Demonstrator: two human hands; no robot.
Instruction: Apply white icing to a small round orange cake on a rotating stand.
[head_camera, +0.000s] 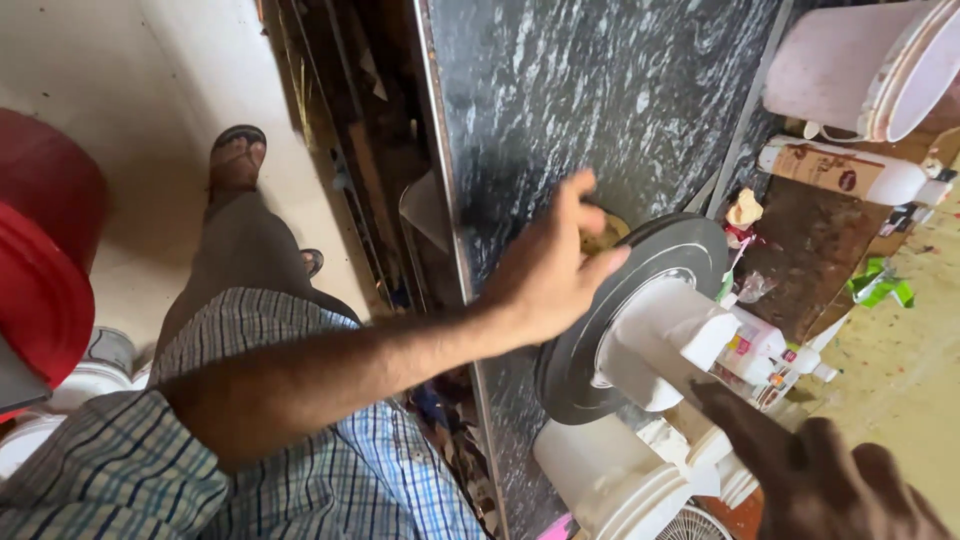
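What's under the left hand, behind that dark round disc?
Under the left hand a yellowish-brown round thing lies on the black marbled slab, next to the dark disc. Only its edge shows; fingers and the disc cover the rest, so its kind cannot be told.

A cluttered home kitchen: a dark speckled stone counter (600, 90) carries a white mixer-grinder (650, 350), bottles (760, 355) and a plastic bucket (860, 65).

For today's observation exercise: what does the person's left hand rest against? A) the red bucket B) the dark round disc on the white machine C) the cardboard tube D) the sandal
B: the left hand lies on the rim of the dark round disc, fingers spread open, far from the red bucket.
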